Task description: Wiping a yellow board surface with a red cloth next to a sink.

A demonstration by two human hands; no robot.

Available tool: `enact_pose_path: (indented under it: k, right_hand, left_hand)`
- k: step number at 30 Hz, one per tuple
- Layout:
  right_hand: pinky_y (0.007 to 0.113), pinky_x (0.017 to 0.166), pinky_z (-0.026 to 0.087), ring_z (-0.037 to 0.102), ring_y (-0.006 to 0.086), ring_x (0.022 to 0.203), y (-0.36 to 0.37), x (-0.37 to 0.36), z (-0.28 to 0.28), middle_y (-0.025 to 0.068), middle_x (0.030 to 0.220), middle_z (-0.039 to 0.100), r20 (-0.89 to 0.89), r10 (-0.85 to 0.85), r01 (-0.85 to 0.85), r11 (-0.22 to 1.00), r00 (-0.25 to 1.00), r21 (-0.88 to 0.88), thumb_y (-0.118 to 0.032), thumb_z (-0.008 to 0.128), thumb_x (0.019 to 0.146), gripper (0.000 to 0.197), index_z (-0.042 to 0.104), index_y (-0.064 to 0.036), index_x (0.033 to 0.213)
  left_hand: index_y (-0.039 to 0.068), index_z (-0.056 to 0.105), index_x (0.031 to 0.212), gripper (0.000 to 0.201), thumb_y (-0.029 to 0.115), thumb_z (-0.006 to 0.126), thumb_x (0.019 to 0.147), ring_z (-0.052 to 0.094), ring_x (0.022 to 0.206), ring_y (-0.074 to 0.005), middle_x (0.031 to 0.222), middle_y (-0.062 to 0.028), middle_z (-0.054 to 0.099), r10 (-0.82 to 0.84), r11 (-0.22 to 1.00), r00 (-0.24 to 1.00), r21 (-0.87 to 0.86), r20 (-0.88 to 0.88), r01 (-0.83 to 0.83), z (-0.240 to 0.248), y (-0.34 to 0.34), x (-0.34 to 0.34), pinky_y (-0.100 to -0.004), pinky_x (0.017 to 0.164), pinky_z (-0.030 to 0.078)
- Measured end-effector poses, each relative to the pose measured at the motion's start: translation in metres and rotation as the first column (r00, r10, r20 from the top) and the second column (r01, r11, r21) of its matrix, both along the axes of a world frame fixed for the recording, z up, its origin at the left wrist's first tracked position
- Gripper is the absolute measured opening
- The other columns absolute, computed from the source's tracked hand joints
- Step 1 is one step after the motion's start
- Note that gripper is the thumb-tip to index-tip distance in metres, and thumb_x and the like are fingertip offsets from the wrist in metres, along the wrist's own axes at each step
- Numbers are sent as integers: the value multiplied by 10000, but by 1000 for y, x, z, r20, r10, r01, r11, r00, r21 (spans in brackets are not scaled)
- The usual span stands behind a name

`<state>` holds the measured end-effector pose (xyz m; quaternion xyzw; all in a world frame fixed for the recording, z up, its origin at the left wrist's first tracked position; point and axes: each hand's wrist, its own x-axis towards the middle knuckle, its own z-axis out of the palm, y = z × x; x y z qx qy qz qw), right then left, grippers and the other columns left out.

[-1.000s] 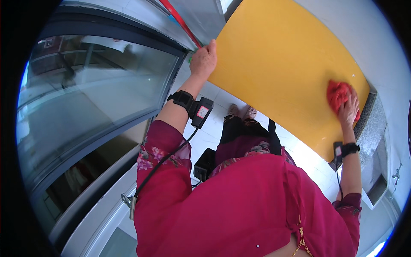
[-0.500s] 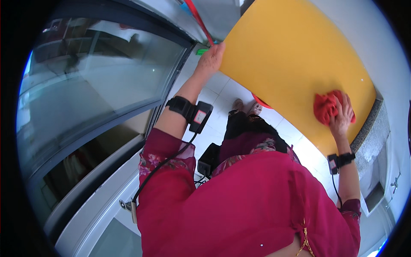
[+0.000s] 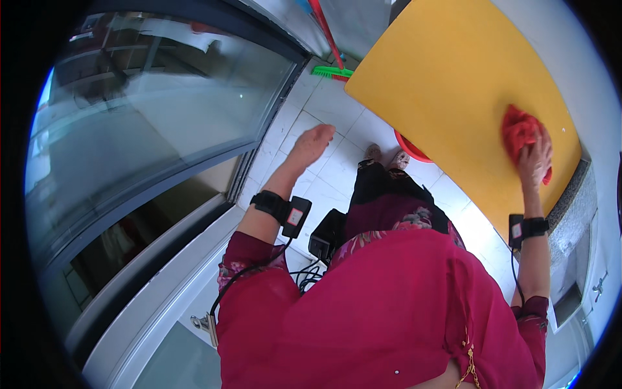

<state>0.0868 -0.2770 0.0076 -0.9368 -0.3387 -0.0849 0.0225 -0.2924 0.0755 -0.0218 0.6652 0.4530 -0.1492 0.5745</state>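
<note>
A bunched red cloth lies against the yellow tabletop, near its right side. My right hand grips and presses it there, fingers over the fabric. Off the table's left corner, my left hand hangs in the air above the tiled floor. Its fingers curl loosely together, partly turned from view, and nothing shows in them.
Past my left hand, a green-headed broom with a red handle leans by the wall. A red basin sits partly under the table. Glass panels stand on my left, and a grey stone ledge borders the right.
My left hand has let go of the table's left corner and dropped back toward me. My right hand and the cloth have shifted slightly right. The view has moved a little, revealing the broom head.
</note>
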Motion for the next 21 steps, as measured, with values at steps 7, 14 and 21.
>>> enact_pose_path:
  k: [7, 14, 21]
  right_hand:
    - [482, 1024, 264, 320, 361, 1290, -46, -67, 34, 107, 1404, 365, -111, 558, -566, 822, 823, -64, -299, 546, 766, 546, 473, -181, 1294]
    - [476, 1017, 306, 352, 335, 1263, -72, 40, -26, 71, 1400, 377, 101, 66, -64, 998, 993, -25, -277, 469, 858, 487, 427, -166, 1330]
    - [489, 1000, 319, 335, 279, 1282, 79, 29, -36, 4, 1407, 354, 55, -27, 31, 998, 998, -59, -296, 523, 846, 494, 424, -247, 1328]
  left_hand:
    - [58, 532, 1206, 531, 479, 468, 889, 559, 967, -168, 1043, -85, 611, 0, 999, 982, -47, -188, -9, -8, -19, -60, -313, 777, 450]
    - [103, 529, 1194, 433, 416, 432, 910, 559, 956, -163, 1046, -59, 600, -11, 966, 939, -248, -344, -80, -20, -38, -105, -325, 770, 458]
    - [35, 397, 1337, 723, 614, 331, 910, 531, 1082, -222, 1220, -152, 532, 90, 594, 910, -712, -404, -375, -22, -82, -135, -372, 920, 425]
